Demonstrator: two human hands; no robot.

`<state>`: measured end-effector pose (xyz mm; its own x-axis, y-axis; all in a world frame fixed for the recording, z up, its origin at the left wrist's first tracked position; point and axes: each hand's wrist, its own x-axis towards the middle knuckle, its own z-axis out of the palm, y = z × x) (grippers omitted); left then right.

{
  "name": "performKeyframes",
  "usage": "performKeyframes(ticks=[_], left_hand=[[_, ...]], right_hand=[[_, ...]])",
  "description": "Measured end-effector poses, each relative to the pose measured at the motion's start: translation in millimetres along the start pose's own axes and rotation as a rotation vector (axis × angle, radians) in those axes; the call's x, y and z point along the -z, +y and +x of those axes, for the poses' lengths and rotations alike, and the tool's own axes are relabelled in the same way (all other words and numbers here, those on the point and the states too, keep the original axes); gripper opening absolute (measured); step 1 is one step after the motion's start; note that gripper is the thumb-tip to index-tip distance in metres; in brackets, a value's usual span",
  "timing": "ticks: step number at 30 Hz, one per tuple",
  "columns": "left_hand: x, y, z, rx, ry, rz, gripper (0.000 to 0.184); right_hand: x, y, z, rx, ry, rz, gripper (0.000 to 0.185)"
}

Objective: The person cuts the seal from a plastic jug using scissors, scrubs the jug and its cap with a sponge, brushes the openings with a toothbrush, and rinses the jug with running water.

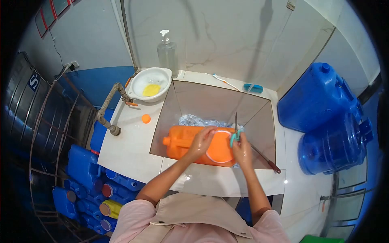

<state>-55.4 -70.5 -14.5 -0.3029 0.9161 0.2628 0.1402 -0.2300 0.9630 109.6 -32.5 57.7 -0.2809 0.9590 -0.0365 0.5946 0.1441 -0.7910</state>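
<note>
An orange plastic jug (178, 139) lies on its side across the sink basin (162, 133), its spout to the left. On its right part is a large round orange patch with a white rim (221, 152). My left hand (200, 143) rests on the jug, fingers bent together at the patch's upper left edge. A pair of scissors with teal handles (234, 139) is gripped in my right hand (242, 153), blades pointing up. Behind the jug, a bundle of clear plastic (192, 120) lies in the basin, partly hidden. A dark-handled rod (269, 162) leans over the basin's front right.
A white basin with a yellow sponge (152, 90), a pump bottle (167, 54) and an orange cap (146, 118) are at left. A toothbrush (225, 82) and blue brush (253, 88) lie behind. Blue containers (314, 99) stand right; blue jugs (83, 164) sit lower left. A pipe (106, 109) rises left.
</note>
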Motion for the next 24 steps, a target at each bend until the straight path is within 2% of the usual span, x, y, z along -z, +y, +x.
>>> performKeyframes(ticks=[1,2,3,4,6,9,13,15,16,18,19,21,22,24], left_hand=[[-1.9,-7.0,-4.5,-0.003,0.002,-0.005,0.023],[-2.3,-14.3,-9.2,0.005,0.102,0.067,0.023],[-2.4,-19.3,-12.4,0.013,0.201,0.14,0.024],[-1.9,-22.1,-13.4,0.01,0.201,0.138,0.024],[-0.5,-26.5,-19.5,0.028,0.264,0.05,0.023],[-4.4,-29.3,-22.4,0.026,0.309,0.076,0.023],[-7.4,-28.7,-24.0,0.016,0.383,0.055,0.023],[-9.2,-21.9,-31.9,0.16,0.383,0.063,0.029],[-14.4,-25.9,-40.7,0.164,0.388,0.062,0.029],[-29.6,-30.3,-67.8,0.125,0.497,0.263,0.043],[-33.3,-28.3,-81.0,0.125,0.499,0.259,0.043],[-28.2,-18.4,-106.0,0.223,0.27,0.332,0.058],[-22.7,-2.7,-105.2,0.225,0.27,0.331,0.058],[-10.7,24.0,-92.5,0.011,0.221,0.656,0.068]], right_hand=[[-19.9,11.9,-0.5,0.003,0.001,-0.005,0.027],[-49.0,38.2,1.4,0.161,0.09,0.118,0.028],[-61.7,37.4,0.1,0.239,0.137,0.182,0.029],[-69.8,24.5,-3.2,0.32,0.18,0.242,0.029],[-76.4,1.2,-13.9,0.446,0.312,0.12,0.03],[-79.1,3.2,-8.8,0.378,0.271,0.255,0.031],[-77.8,4.0,-1.5,0.391,0.24,0.226,0.028],[-71.9,3.0,6.7,0.36,0.134,0.204,0.026],[-68.7,5.7,18.9,0.36,0.128,0.202,0.026],[-64.3,9.3,55.9,0.3,-0.403,0.183,0.028],[-65.9,1.6,71.9,0.301,-0.404,0.179,0.028],[-80.4,-17.9,98.4,0.247,-0.899,0.353,0.037],[-91.1,-20.4,108.4,0.246,-0.9,0.352,0.037],[-114.2,-22.9,126.2,0.304,-1.064,0.313,0.044]])
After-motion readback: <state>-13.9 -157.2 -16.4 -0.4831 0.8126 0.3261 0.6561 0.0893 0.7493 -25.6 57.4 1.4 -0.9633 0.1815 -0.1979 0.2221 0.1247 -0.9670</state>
